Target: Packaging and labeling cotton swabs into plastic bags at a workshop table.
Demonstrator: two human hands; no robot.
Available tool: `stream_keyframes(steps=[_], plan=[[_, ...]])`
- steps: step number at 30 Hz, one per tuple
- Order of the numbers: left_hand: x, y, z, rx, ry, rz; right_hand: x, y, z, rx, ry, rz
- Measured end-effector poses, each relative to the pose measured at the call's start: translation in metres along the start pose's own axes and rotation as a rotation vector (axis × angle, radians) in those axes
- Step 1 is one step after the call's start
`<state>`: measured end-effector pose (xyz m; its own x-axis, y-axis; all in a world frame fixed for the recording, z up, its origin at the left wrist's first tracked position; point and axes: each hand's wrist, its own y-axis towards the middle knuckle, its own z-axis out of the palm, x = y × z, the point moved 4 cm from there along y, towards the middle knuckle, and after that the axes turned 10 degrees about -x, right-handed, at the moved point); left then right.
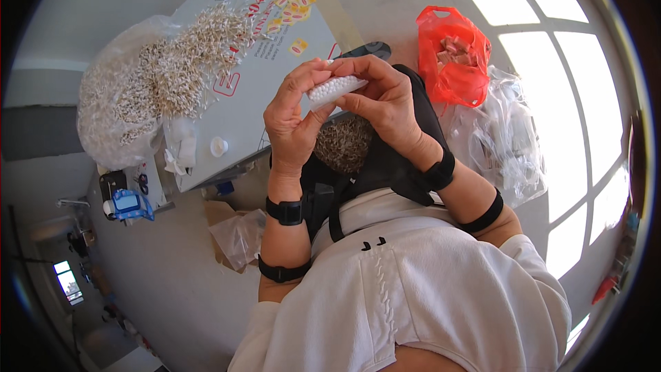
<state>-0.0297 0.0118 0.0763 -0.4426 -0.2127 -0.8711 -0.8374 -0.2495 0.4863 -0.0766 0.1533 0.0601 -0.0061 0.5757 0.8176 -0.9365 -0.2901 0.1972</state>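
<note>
Both hands hold a small clear plastic bag point(322, 103) packed with cotton swabs point(335, 88), whose white tips face up in close rows. My left hand point(292, 107) grips the bag's left end, its thumb beneath and its fingers curled over the far side. At the right end, my right hand point(380, 97) pinches the bag's edge between thumb and fingers. Below the hands, a mass of loose cotton swabs point(343, 145) lies between my legs; what bears it is hidden.
On the table point(237, 114) to the left, a big clear bag point(117, 107) spills a swab heap point(186, 62). Yellow-and-white cards point(295, 7) lie beyond; a white cup-like piece point(218, 146) stands nearer. At right are a red plastic bag point(441, 86) and clear plastic bags point(502, 138).
</note>
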Motion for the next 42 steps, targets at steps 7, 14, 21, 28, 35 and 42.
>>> stream_keyframes(steps=[7, 14, 21, 28, 35, 42], plan=[[-0.003, 0.000, 0.002, -0.004, -0.085, -0.014, 0.003, -0.001, 0.001, -0.014, -0.011, -0.015], [-0.001, 0.000, 0.001, -0.014, -0.134, -0.041, 0.002, -0.001, 0.003, -0.018, -0.004, -0.019], [0.003, -0.003, 0.000, -0.033, -0.186, -0.110, 0.002, 0.000, -0.001, -0.017, -0.068, 0.090], [-0.016, 0.004, -0.005, -0.034, 0.133, 0.179, -0.004, 0.002, -0.016, -0.023, 0.260, 0.424], [-0.036, 0.005, -0.005, -0.168, -0.182, 0.139, -0.001, -0.003, 0.006, 0.060, 0.207, 0.485], [-0.051, 0.003, 0.011, -0.056, -0.079, 0.027, 0.001, -0.004, 0.010, 0.098, 0.097, 0.231]])
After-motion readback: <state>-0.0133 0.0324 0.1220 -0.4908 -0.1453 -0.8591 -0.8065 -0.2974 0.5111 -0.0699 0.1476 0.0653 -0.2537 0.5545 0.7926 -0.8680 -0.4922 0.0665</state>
